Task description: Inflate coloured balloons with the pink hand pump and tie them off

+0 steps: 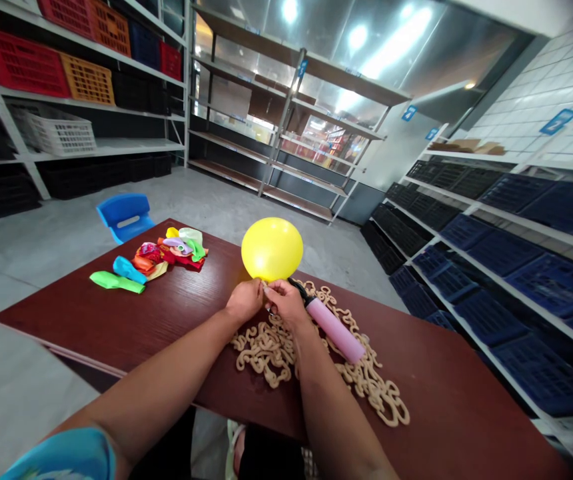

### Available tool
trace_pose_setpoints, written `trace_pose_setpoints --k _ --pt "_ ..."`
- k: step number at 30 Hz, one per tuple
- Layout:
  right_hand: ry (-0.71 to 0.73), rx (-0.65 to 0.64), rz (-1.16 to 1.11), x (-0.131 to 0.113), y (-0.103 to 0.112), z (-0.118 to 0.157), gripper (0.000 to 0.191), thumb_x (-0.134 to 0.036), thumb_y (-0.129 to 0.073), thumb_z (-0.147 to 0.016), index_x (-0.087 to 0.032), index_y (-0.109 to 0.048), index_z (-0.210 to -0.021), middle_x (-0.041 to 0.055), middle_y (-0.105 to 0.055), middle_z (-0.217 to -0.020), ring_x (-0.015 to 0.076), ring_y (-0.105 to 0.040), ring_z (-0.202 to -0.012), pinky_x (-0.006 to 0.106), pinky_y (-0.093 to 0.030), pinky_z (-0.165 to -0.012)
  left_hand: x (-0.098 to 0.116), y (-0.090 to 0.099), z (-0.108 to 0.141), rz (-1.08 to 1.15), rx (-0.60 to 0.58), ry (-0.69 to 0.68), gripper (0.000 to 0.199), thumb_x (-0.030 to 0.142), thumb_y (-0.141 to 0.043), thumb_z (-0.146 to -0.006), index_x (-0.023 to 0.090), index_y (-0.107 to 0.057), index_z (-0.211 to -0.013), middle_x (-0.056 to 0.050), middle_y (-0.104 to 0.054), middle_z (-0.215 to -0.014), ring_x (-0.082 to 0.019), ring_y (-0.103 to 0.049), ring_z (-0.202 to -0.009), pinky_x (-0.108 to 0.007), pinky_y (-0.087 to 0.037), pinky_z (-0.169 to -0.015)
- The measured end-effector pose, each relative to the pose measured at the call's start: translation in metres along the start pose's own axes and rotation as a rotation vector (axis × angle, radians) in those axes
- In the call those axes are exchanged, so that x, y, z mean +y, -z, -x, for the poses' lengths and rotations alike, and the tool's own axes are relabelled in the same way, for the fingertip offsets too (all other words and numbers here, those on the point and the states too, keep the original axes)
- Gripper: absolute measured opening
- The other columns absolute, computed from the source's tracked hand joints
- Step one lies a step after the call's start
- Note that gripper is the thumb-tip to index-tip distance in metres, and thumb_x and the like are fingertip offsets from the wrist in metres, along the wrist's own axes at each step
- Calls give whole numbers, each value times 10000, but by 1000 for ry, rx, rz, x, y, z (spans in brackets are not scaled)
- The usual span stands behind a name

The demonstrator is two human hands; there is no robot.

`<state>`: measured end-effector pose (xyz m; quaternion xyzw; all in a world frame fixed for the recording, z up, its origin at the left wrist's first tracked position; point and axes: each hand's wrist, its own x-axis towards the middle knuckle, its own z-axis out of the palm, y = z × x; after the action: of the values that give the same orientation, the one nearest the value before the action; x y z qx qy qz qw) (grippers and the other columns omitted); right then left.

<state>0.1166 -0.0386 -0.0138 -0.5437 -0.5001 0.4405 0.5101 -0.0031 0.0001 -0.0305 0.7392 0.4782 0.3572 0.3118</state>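
Observation:
An inflated yellow balloon (272, 248) stands just beyond my two hands, its neck end pointing toward me. My left hand (246, 301) is closed at that neck, fingers pinched together. Right beside it, my right hand (285, 301) also pinches at the neck; the fingertips hide the neck itself. Beneath and around my hands lies a tangled beige knotted string of loops (271, 357) on the dark red table (191, 320). A pink hand pump (336, 329) with a black end rests on the loops, to the right of my right hand.
Several uninflated balloons (151, 257) in mixed colours lie in a pile at the table's left. A blue chair (125, 217) stands behind the far left edge. Shelves with crates (89, 79) line the left side, dark blue crates (546, 280) the right.

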Motion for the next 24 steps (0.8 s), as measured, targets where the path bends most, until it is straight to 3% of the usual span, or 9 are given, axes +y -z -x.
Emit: trace_pose_setpoints --k 5,10,14,21,24 --pt "76 65 123 5 -2 -2 249 -438 -546 -709 -196 -493 -688 -62 -472 -430 94 -446 -373 206 -332 -371 0 -3 0 -26 -4 3 220 298 -382 -833 192 -452 -653 -54 -502 -645 -181 -511 -674 -279 -345 -683" --pt "278 337 437 10 -5 -4 155 -359 -503 -733 -206 -489 -712 -14 -555 -611 125 -503 -557 246 -405 -534 4 -6 -4 31 -25 -1 262 320 -346 -853 194 -488 -672 -66 -552 -703 -178 -522 -696 -272 -355 -693" --pt "334 431 573 9 -5 -4 118 -320 -478 -739 -205 -487 -716 5 -556 -671 146 -499 -648 270 -401 -621 5 -8 -4 114 -55 -13 260 352 -373 -849 198 -534 -715 -66 -585 -754 -178 -541 -738 -269 -367 -726" --pt "405 300 504 4 -4 0 167 -353 -489 -773 -200 -553 -760 20 -587 -735 142 -520 -686 264 -422 -661 -1 -6 -9 30 -27 36 271 311 -352 -857 179 -551 -730 -81 -599 -748 -181 -553 -728 -281 -375 -718" --pt "382 259 421 3 -4 1 206 -376 -484 -784 -197 -585 -798 18 -604 -729 127 -531 -619 261 -440 -630 -2 -5 -10 29 -8 62 296 315 -321 -864 172 -547 -737 -79 -597 -746 -169 -543 -693 -275 -370 -673"
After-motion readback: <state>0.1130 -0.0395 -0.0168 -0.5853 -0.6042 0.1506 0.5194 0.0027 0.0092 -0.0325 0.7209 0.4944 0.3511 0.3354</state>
